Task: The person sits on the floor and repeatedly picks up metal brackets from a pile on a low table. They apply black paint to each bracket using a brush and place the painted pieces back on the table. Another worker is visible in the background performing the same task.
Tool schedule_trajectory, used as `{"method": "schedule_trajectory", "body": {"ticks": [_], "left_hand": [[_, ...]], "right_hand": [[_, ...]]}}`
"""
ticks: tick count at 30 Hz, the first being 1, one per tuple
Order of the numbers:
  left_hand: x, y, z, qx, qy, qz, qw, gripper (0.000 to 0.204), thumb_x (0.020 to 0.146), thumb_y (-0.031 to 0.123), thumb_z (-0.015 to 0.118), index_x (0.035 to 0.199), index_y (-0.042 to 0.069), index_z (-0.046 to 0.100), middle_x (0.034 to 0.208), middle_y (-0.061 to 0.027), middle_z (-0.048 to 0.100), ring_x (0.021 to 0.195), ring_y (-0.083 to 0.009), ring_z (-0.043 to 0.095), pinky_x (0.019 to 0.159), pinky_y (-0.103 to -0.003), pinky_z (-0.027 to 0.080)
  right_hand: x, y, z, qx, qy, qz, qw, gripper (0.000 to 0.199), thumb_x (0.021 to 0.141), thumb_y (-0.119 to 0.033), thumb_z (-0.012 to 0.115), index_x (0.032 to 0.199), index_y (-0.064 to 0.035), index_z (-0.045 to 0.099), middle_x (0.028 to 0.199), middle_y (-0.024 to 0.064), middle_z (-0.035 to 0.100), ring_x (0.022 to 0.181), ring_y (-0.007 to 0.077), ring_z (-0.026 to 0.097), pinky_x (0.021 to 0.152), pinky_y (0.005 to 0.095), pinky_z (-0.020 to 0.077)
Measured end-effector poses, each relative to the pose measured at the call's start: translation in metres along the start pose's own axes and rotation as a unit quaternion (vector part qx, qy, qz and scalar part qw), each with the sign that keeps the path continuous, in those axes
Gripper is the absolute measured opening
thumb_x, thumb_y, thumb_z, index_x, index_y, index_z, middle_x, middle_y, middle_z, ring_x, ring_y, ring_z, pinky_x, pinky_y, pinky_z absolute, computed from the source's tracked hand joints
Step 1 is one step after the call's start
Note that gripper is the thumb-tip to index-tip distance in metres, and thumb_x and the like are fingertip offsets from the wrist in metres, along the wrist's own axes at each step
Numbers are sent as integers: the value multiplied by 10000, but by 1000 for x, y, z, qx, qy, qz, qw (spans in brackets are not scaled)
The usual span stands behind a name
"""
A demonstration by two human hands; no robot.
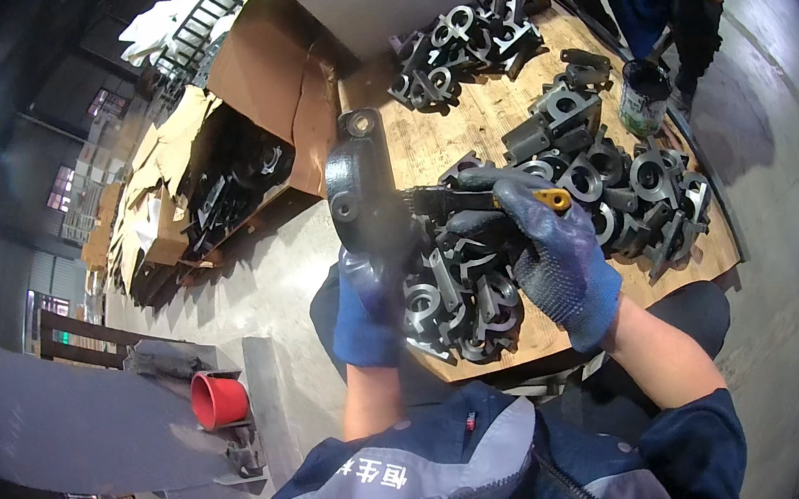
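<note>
Your gloved left hand (366, 279), forearm raised nearly vertical, grips the lower end of a dark metal bracket (343, 178), held upright before you. To its right, a brush (452, 202) lies roughly level, bristle end beside the bracket; your gloved right hand (557, 254), forearm slanting inward, closes around its yellow-tipped handle.

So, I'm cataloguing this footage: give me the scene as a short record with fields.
Left hand: gloved, holding up a dark metal bracket
Right hand: gloved, gripping a brush, bristle end toward the bracket; contact too blurred to tell
Work surface: wooden board bearing piles of metal parts
Left side: red bucket; cardboard box with dark parts inside
Far right: dark container; another person behind it
</note>
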State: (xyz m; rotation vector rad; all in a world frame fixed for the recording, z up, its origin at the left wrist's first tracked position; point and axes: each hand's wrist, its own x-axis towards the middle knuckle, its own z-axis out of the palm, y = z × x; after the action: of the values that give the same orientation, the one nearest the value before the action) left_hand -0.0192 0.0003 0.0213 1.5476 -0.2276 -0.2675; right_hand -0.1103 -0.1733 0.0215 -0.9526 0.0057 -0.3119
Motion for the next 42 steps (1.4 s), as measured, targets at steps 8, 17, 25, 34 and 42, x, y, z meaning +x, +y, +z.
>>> {"method": "schedule_trajectory", "body": {"ticks": [8,17,25,34,42], "left_hand": [[3,-2,7,-32,-3,9,999,284,861,180,676,1089,31,599,807,-34,597,683,-99,534,583,-214,384],[3,-5,6,-19,-3,10,1000,277,864,141,672,1107,27,602,806,-32,594,666,-92,523,559,-207,393],[3,-7,5,-51,12,-13,999,297,869,139,683,1135,28,614,844,-23,609,693,-86,547,566,-187,404],[1,-2,5,-53,-13,-30,998,285,881,137,645,1144,37,606,849,-19,603,693,-82,544,585,-192,417],[0,1,5,-75,-29,-22,996,306,891,152,629,1177,50,601,960,-36,642,786,-102,599,669,-205,481]], "right_hand": [[8,2,-2,103,24,54,993,389,979,-293,558,1252,-17,572,1071,119,686,929,153,675,754,266,572],[3,14,-6,-40,-29,-111,993,433,970,-324,581,1286,-29,551,1069,111,682,929,154,673,778,275,577],[8,3,2,151,7,89,984,436,963,-332,595,1280,-34,560,1082,86,680,946,135,664,800,267,565],[11,12,2,153,-2,105,983,438,1007,-320,506,1348,-45,505,1167,86,654,1051,138,633,893,265,517],[10,8,-2,260,-103,109,954,511,1004,-360,499,1398,-40,439,1248,89,612,1172,162,568,955,287,485]]}}
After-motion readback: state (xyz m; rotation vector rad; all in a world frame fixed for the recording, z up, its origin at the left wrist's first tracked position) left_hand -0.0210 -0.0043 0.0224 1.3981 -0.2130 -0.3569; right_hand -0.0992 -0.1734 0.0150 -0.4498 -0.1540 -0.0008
